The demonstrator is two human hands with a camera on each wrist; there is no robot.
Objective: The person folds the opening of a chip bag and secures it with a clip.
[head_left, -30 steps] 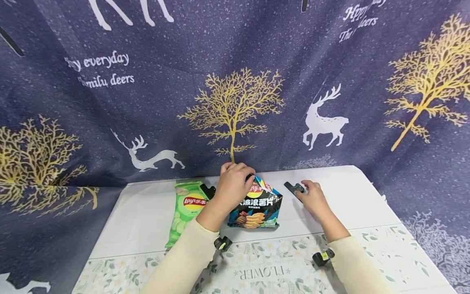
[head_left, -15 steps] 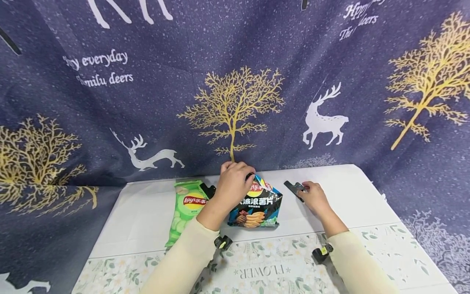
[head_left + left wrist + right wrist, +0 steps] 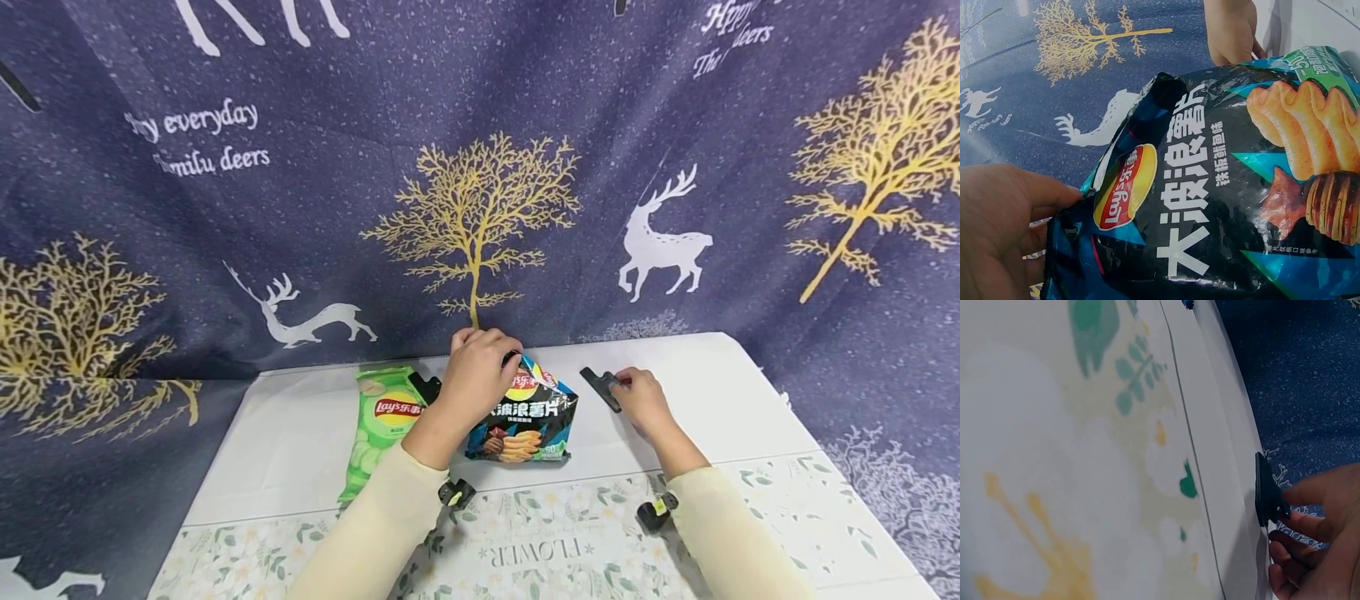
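My left hand (image 3: 477, 375) pinches the folded top of a black Lay's chip bag (image 3: 525, 425), which stands on the table. In the left wrist view, thumb and fingers hold the upper corner of that bag (image 3: 1191, 181). My right hand (image 3: 645, 398) has a black bag clip (image 3: 600, 387) by its handle, to the right of the bag. Seen from the right wrist, thumb and index finger are on either side of the handle of this clip (image 3: 1264, 490); the other fingers are curled below it.
A green Lay's bag (image 3: 382, 425) lies to the left, partly covered by my left forearm. Another black clip (image 3: 424, 387) sits at its upper right edge. A flower-printed mat (image 3: 532, 533) covers the table's near side, and a dark blue patterned cloth (image 3: 480, 100) hangs behind.
My right fingers have drawn together on the clip's handle, while the clip itself has hardly moved. My left hand stays on the black bag's top.
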